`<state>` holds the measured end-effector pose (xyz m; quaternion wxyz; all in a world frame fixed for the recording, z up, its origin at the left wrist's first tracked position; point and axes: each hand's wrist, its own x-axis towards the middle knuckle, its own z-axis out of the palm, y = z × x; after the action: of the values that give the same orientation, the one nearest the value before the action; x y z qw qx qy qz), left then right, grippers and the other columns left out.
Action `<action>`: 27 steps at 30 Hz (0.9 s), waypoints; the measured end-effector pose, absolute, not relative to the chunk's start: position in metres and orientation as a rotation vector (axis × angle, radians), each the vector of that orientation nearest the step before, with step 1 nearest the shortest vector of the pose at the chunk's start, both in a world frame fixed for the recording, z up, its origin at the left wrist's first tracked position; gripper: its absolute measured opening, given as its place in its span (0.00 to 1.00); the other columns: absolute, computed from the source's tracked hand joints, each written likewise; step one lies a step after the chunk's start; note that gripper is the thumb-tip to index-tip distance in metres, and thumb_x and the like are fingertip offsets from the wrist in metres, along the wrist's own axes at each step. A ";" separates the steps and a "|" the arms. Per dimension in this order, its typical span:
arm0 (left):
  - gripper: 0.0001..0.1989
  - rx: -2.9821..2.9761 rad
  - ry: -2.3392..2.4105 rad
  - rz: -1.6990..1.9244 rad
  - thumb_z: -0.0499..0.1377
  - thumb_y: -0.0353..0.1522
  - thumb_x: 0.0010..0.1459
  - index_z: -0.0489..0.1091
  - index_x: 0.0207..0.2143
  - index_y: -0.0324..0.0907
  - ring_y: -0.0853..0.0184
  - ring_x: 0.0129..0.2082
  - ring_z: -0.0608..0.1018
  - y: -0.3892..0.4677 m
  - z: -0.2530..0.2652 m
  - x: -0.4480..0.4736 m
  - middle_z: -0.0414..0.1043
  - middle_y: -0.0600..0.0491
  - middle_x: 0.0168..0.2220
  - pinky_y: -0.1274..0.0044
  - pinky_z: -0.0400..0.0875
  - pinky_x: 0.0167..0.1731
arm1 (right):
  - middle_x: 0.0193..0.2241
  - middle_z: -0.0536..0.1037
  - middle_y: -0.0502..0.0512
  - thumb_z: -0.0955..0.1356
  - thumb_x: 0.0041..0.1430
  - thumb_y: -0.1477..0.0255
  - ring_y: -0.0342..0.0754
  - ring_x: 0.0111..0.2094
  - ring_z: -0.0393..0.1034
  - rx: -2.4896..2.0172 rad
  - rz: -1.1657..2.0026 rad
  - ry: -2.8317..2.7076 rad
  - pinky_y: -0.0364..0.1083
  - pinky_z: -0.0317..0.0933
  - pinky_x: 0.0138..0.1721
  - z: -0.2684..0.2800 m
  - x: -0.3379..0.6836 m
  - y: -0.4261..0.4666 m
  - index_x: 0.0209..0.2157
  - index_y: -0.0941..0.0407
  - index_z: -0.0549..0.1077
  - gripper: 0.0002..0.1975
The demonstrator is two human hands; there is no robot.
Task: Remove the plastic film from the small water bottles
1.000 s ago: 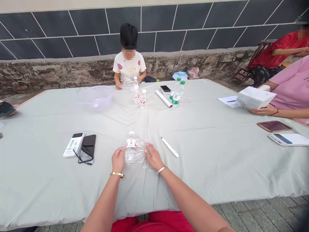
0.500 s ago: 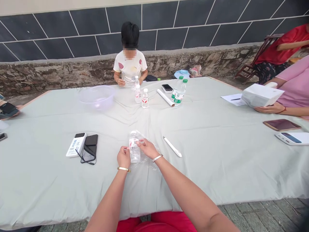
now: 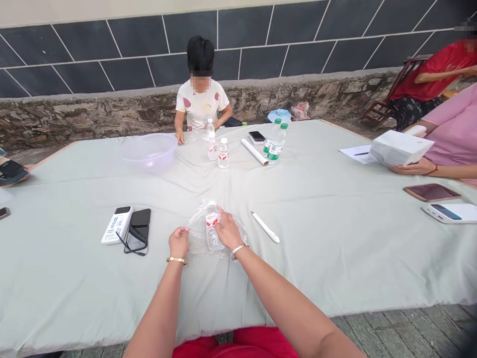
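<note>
A small clear water bottle [image 3: 212,237] with a red-and-white label lies on the cloth in front of me, its cap away from me. Clear plastic film [image 3: 197,241] spreads on both sides of it; whether the film lies over or under the bottle I cannot tell. My left hand [image 3: 179,242] pinches the film's left edge, apart from the bottle. Against the bottle's right side, my right hand [image 3: 229,229] grips it near the label, fingers partly hidden. A white pen-like tool [image 3: 265,226] rests right of that hand.
Left of my hands are a white power bank [image 3: 117,226] and a black phone [image 3: 138,228]. Farther back stand a clear basin [image 3: 149,151], small bottles [image 3: 223,154], a white roll [image 3: 255,151] and green-capped bottles [image 3: 276,146]. A person [image 3: 201,107] sits opposite; another holds a white box [image 3: 400,147].
My left hand has moved left from the bottle, drawing the film outward. The bottle has shifted slightly right with my right hand on it. The person opposite has lowered a hand to the table.
</note>
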<state>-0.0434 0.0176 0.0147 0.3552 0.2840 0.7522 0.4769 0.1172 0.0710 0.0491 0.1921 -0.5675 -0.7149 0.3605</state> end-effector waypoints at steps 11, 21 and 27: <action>0.16 0.443 1.947 1.502 0.54 0.38 0.49 0.69 0.38 0.38 0.76 0.14 0.58 0.010 0.024 -0.046 0.54 0.62 0.17 0.81 0.59 0.12 | 0.56 0.62 0.62 0.60 0.56 0.62 0.58 0.52 0.60 -1.870 0.801 -2.056 0.52 0.55 0.47 0.058 0.144 0.082 0.60 0.52 0.52 0.31; 0.25 1.495 1.923 0.349 0.60 0.37 0.47 0.67 0.50 0.46 0.70 0.27 0.71 0.003 0.049 -0.069 0.67 0.57 0.26 0.79 0.66 0.27 | 0.43 0.72 0.64 0.66 0.47 0.57 0.59 0.45 0.66 -2.095 0.867 -2.087 0.49 0.57 0.39 0.067 0.165 0.100 0.49 0.59 0.64 0.29; 0.08 1.669 2.250 -0.110 0.56 0.36 0.52 0.72 0.26 0.43 0.55 0.42 0.73 -0.012 0.068 -0.083 0.72 0.45 0.40 0.68 0.66 0.37 | 0.29 0.74 0.51 0.68 0.42 0.64 0.48 0.31 0.69 -1.594 1.685 -1.676 0.43 0.58 0.29 0.060 0.189 0.113 0.31 0.56 0.68 0.14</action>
<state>-0.0831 -0.0123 0.0677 0.1680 0.5868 0.7912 -0.0385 0.1893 0.1127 0.0604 0.1397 -0.5515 -0.5799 0.5831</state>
